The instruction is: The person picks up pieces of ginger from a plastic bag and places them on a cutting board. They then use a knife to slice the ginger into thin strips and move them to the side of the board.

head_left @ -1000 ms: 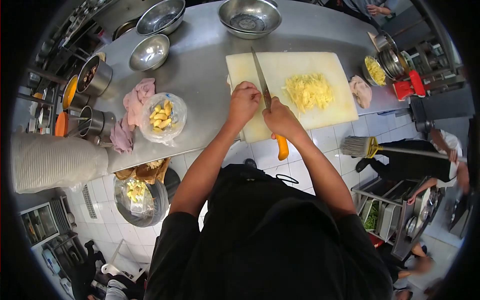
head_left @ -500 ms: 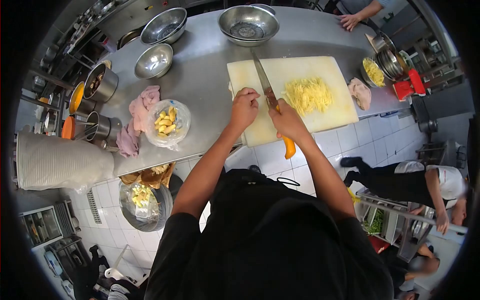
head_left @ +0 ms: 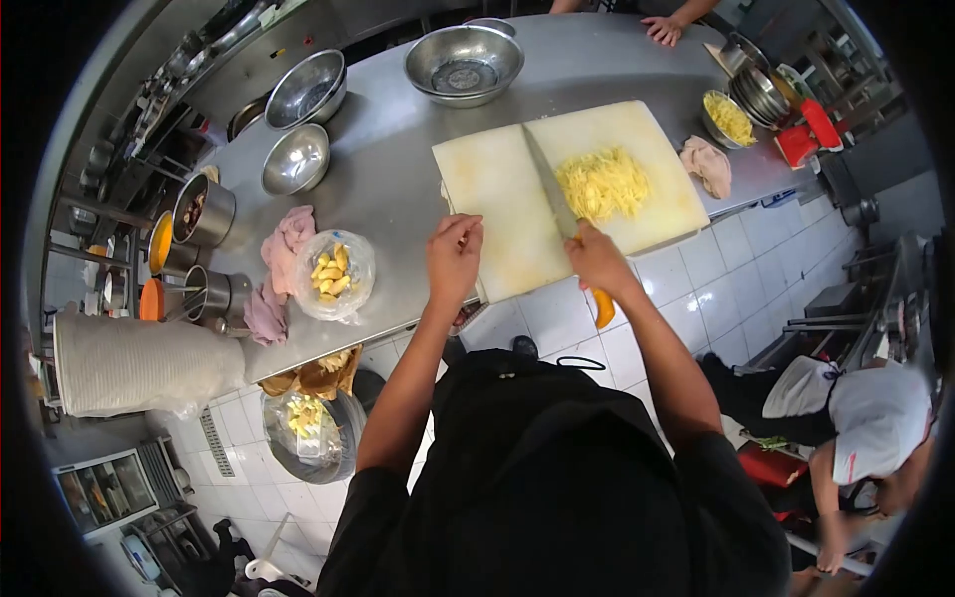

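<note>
My right hand (head_left: 600, 261) grips the orange handle of a long kitchen knife (head_left: 547, 179). The blade points away from me and lies over the white cutting board (head_left: 497, 214), just left of a heap of pale yellow shreds (head_left: 604, 184). My left hand (head_left: 455, 257) hovers by the board's left edge, its fingers curled in and nothing visible in them. To the left, a bowl lined with a plastic bag (head_left: 363, 269) holds peeled yellow pieces (head_left: 331, 273).
Metal bowls (head_left: 464, 65) stand along the far side, pink cloths (head_left: 288, 239) and pots (head_left: 207, 209) at left. Right of the board are a cloth (head_left: 706, 167) and a bowl of shreds (head_left: 731, 117). A bin (head_left: 338, 438) stands below left. Another person's hand (head_left: 664, 30) rests on the far edge.
My left hand has moved left, away from the knife. The knife has shifted right, closer to the heap of shreds. The view has turned slightly, and a person at right has moved.
</note>
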Available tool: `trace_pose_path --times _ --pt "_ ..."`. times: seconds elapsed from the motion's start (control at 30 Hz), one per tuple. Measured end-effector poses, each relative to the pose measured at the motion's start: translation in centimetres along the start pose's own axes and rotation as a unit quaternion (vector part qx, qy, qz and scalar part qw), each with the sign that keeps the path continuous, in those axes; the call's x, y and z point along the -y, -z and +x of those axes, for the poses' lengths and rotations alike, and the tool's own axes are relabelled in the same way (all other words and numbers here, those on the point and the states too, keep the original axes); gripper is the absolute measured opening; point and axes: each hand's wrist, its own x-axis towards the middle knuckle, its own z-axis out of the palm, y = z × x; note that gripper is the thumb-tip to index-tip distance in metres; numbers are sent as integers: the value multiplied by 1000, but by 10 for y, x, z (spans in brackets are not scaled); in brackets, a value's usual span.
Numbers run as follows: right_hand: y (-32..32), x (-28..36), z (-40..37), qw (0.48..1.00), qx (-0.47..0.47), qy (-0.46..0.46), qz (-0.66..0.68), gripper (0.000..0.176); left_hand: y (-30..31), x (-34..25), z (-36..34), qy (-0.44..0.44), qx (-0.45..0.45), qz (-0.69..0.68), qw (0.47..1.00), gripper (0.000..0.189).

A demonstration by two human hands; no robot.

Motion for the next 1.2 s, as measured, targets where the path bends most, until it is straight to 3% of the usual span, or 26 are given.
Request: trace_pose_path --times 0.03,0.13,0.17,0.27,0.4,0.53,0.63,0.73,0.83,0.93,1.07,1.2 --pt "11 1 5 997 10 -34 -69 37 0 -6 -1 2 2 6 1000 17" --pt "17 -8 -1 962 -113 116 -221 32 -5 -29 5 1 14 14 1000 15" --pt "17 -11 -6 959 -125 117 -225 32 -8 -36 7 0 22 16 1000 15" --pt "18 -1 -21 952 -162 124 -227 33 -30 -53 16 -163 5 91 982 16" --pt "13 -17 -28 951 -186 124 -213 37 -66 -81 20 -243 94 135 956 20" --pt "12 -28 -37 949 -203 146 -193 34 -97 -77 23 -215 196 175 940 9" --pt "8 -39 -40 944 -211 166 -190 32 -117 -72 42 -246 224 192 923 6" --pt "6 -39 -46 940 -223 175 -191 31 -134 -76 64 -299 186 210 912 7" --pt "11 -37 -50 940 -231 171 -182 32 -127 -88 80 -295 121 139 938 9" --pt "16 -44 -52 939 -237 175 -178 32 -98 -98 90 -221 165 144 950 12" --pt "20 -46 -55 933 -247 190 -180 30 -81 -88 77 -219 256 199 920 14" --pt "22 -43 -61 931 -240 211 -179 30 -91 -88 64 -234 243 202 919 17"
